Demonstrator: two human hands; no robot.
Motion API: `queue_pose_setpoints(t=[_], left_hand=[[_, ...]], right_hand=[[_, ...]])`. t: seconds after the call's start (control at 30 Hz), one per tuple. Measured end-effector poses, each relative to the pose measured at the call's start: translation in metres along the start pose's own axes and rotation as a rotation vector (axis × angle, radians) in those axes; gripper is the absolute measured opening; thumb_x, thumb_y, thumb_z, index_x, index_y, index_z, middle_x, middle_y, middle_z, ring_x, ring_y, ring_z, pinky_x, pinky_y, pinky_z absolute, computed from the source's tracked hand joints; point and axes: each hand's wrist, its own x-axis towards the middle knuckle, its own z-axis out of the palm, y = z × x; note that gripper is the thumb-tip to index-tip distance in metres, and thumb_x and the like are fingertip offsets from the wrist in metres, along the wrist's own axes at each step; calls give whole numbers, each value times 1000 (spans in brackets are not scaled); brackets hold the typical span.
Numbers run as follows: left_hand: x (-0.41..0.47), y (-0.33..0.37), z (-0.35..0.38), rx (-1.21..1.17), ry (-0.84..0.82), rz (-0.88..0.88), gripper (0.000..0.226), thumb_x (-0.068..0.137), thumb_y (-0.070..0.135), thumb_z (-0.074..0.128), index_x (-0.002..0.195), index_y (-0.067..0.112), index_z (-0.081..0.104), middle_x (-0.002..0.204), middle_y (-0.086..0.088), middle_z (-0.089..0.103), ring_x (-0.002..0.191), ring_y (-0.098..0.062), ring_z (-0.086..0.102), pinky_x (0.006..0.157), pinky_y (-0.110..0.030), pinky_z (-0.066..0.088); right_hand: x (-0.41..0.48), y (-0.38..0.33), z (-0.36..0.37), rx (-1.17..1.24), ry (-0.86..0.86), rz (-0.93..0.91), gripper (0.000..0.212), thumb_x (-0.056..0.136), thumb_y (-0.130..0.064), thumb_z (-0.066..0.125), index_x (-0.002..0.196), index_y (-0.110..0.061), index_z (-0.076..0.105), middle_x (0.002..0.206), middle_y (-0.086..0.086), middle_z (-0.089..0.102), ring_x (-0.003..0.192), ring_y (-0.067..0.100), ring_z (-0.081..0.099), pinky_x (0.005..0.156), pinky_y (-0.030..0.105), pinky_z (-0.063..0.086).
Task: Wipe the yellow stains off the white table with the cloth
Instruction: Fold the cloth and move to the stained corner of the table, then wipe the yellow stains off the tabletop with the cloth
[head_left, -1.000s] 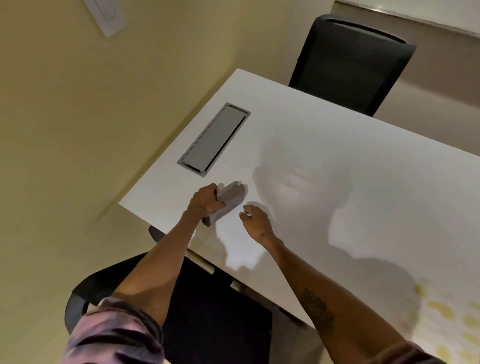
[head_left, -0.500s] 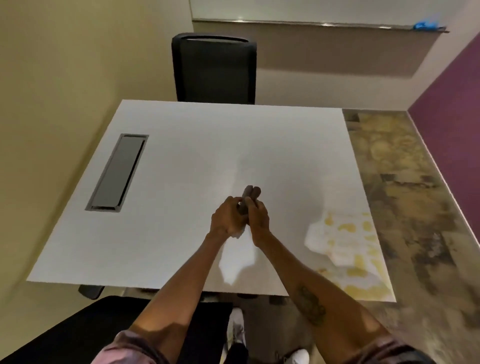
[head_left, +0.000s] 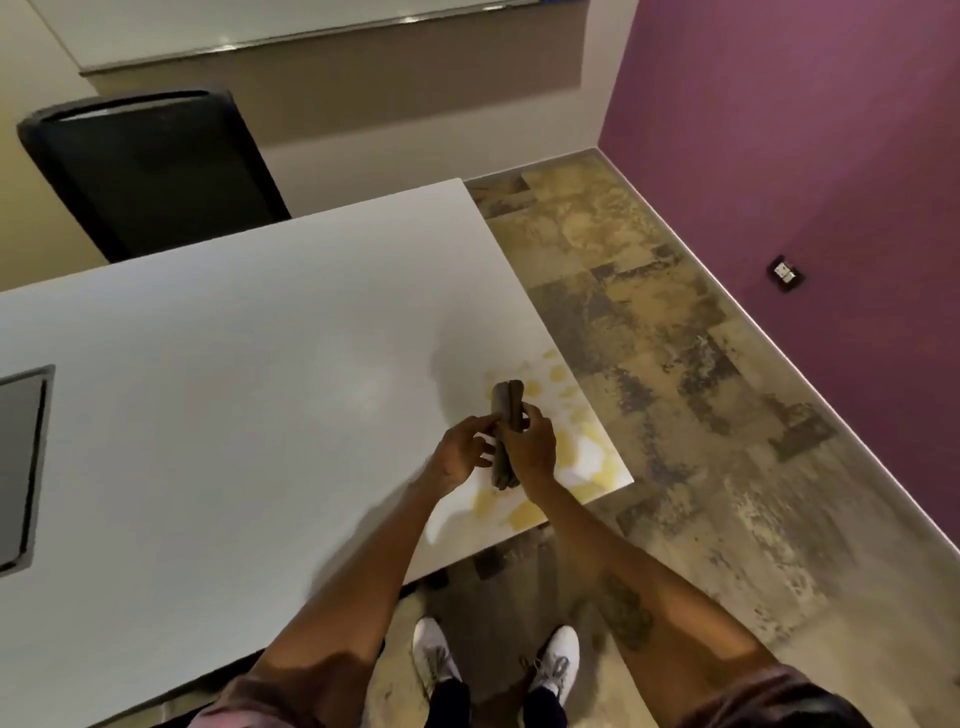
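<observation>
While only the head view is given, it shows enough: both hands meet over the near right corner of the white table (head_left: 218, 415), held up off its surface. Right hand (head_left: 527, 449) has its grip wrapped around the cloth (head_left: 506, 410), a dark, folded or rolled bundle. Left hand (head_left: 460, 452) is just beside it, fingertips pinching at the cloth's left edge; grip narrow, contact looks light, cannot tell how much it really holds. Cloth's long axis runs roughly away from the person, one end poking out past the fingers, the other hanging below the right palm.

Key relation: yellow stains (head_left: 587, 431) lie directly under and to the right of the hands, spread along the table's right edge toward the near corner, some patches nearer the person below the wrists. Right hand is the nearer one to them. Judgement: cloth probably needs unfolding or flattening, then pressing straight down and sweeping rightward. No wiping contact yet; stains look untouched. Black chair (head_left: 150, 171) at far side, well apart.
</observation>
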Motion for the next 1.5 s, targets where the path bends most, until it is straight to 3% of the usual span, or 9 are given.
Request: queue_pose_setpoints(t=[0.13,0.3,0.47,0.57,0.67,0.9,1.1,1.23,1.5], left_hand=[[13,-8,40,164,-67,19,55,101,-17,28,148,1,51,121,-17,58,93,-34,59,72,-33,48],[26,-17,69,431,-79,111,43,105,-4,43,145,4,57,136,-24,61,103,-32,59,89,-40,47],[32,-32,53,846,135,216,39,108,12,44,144,14,59,147,-6,58,136,-28,54,112,-36,44],[33,-44,23,988,226,169,44,107,17,45,151,17,52,155,-9,50,143,-32,44,115,-40,40],[31,-60,-12,1010,355,91,46,106,20,49,151,18,50,153,-10,50,141,-35,44,112,-46,41],[34,-93,-59,1068,537,-68,53,105,32,50,155,16,42,164,-5,35,155,-31,26,121,-52,27],[50,-112,-71,1174,489,-90,61,107,36,46,161,12,32,171,-11,23,157,-39,17,120,-63,24],[59,-119,-72,1100,487,-112,64,109,39,40,165,16,21,174,-7,10,160,-38,5,123,-65,10],[65,-114,-68,1047,520,-96,62,110,40,38,165,16,22,174,-8,10,160,-38,3,123,-69,7]], right_hand=[[7,27,-39,-116,79,-42,42,93,-29,62,132,-16,57,117,13,56,107,32,60,90,41,49],[20,55,-84,-254,211,-49,40,90,-23,65,127,-9,61,114,15,60,105,33,58,86,41,49],[37,84,-122,-384,334,-22,19,93,-23,63,93,-4,62,85,14,55,77,27,51,67,36,41],[43,99,-133,-532,333,-24,26,94,-26,63,107,-4,63,103,20,59,87,35,58,76,42,48],[46,103,-131,-669,256,11,39,93,-29,59,126,-9,56,120,19,57,104,39,59,83,46,51],[56,108,-90,-637,207,-12,50,85,-25,67,126,-4,49,116,17,62,106,35,62,81,39,53],[74,115,-79,-609,208,-23,51,80,-24,70,121,-2,49,111,18,66,103,36,65,83,38,53],[84,117,-78,-662,193,-33,50,80,-28,71,118,-3,50,105,16,69,93,34,69,79,37,54],[95,117,-74,-885,191,-35,52,83,-44,70,116,-7,55,102,11,74,92,30,70,88,40,48]])
